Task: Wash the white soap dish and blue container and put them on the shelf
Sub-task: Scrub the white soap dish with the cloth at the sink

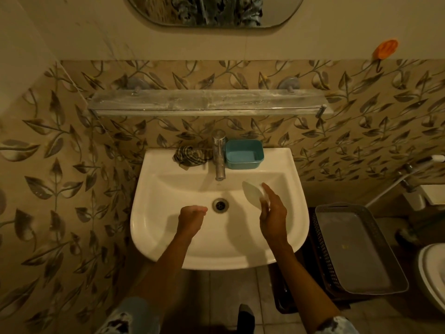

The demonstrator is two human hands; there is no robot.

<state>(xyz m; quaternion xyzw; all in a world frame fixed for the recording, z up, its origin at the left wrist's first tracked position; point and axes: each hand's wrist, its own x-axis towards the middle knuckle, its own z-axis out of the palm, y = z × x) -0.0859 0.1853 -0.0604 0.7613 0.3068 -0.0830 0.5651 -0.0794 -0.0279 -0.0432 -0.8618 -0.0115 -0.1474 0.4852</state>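
Note:
My right hand (273, 214) holds the white soap dish (252, 194) tilted on edge over the right side of the white sink (149, 189). My left hand (191, 215) hovers over the basin just left of the drain (219, 205), fingers curled loosely with nothing in them. The blue container (243, 154) stands upright on the sink's back ledge, right of the chrome tap (219, 155). No water runs from the tap. The glass shelf (207, 102) hangs on the wall above the sink.
A crumpled patterned cloth (191, 156) lies on the ledge left of the tap. A grey basket (358, 249) sits on the floor right of the sink, with a toilet rim (431, 273) beyond. A mirror (214, 10) hangs above. An orange hook (385, 50) sticks to the wall.

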